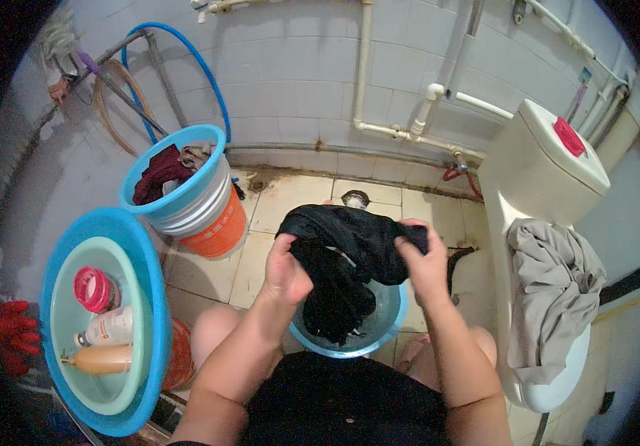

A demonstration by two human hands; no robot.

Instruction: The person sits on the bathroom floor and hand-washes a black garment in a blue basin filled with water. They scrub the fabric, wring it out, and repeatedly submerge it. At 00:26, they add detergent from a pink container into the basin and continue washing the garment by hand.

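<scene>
A dark black garment (346, 238) is stretched sideways between my two hands, its middle bunched and part of it hanging down. My left hand (287, 273) grips its left end, thumb in front and most fingers hidden behind the cloth. At the opposite end, my right hand (422, 259) is closed on the fabric with the thumb pressed over it. Below hangs the lower part of the cloth, into a light blue basin (394, 316) on the floor between my knees. The cloth hides much of the basin's inside.
Left stands a bucket (219, 223) topped by a blue basin of clothes (160, 175). Nearer, a pale green basin (123, 260) holding bottles and a red-lidded jar (95, 290) sits in a larger blue basin (158, 327). Grey cloth (554, 297) drapes over the toilet (509, 193) at right.
</scene>
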